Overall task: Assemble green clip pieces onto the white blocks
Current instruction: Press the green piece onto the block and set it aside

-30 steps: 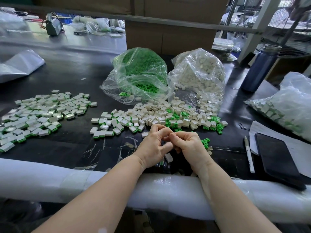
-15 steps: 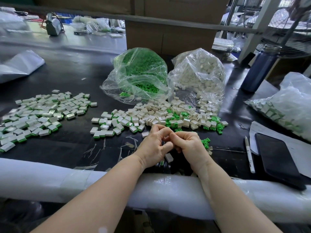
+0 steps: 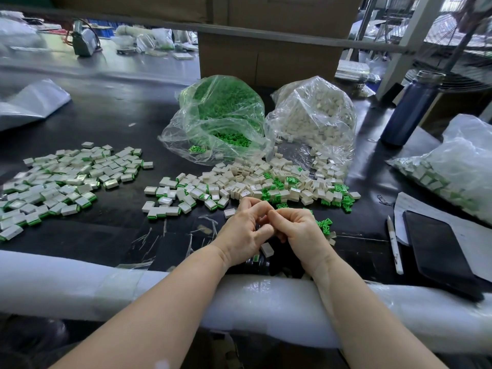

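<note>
Evidently both hands meet near the table's [image 3: 111,115] front edge: left hand [image 3: 243,233] and right hand [image 3: 302,234] curled together, contents hidden; the loose white blocks [image 3: 255,182] and green clips [image 3: 326,225] just beyond look light, rigid and best pinched by their sides

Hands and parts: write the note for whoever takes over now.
Left hand and right hand: fingers curled, fingertips meeting; what they pinch is hidden.
Green clips: bag, loose ones right of the hands.
White blocks: bag, mixed pile ahead.
Done: clipped blocks heaped at left.
Left: the mixed pile and both bags.
</note>
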A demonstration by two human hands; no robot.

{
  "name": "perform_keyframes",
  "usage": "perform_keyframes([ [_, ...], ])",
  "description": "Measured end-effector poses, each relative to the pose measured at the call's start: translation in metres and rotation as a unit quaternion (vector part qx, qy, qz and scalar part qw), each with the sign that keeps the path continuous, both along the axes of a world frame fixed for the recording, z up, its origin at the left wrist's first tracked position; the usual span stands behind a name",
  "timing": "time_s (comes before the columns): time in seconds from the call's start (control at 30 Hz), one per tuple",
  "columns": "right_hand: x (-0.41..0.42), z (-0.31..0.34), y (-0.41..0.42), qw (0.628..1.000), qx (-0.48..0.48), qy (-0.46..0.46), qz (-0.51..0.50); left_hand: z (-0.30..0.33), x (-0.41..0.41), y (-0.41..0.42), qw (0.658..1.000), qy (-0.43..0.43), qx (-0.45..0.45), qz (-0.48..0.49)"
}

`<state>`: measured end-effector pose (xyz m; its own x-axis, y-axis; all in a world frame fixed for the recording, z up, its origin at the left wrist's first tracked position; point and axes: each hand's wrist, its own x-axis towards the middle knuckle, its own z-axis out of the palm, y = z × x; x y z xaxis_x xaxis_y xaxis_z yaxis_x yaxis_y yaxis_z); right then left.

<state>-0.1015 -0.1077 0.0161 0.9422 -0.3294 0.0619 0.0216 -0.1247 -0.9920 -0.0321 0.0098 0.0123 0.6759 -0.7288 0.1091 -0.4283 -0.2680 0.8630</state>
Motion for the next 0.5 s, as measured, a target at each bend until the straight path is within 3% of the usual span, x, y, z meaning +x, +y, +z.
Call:
perform_keyframes([
  [0.5,-0.0004,-0.0005,0.0000,1.000,0.030,0.003,0.005,-0.0020,0.0008,-0.0007,1.000,0.006,-0.006,0.001],
])
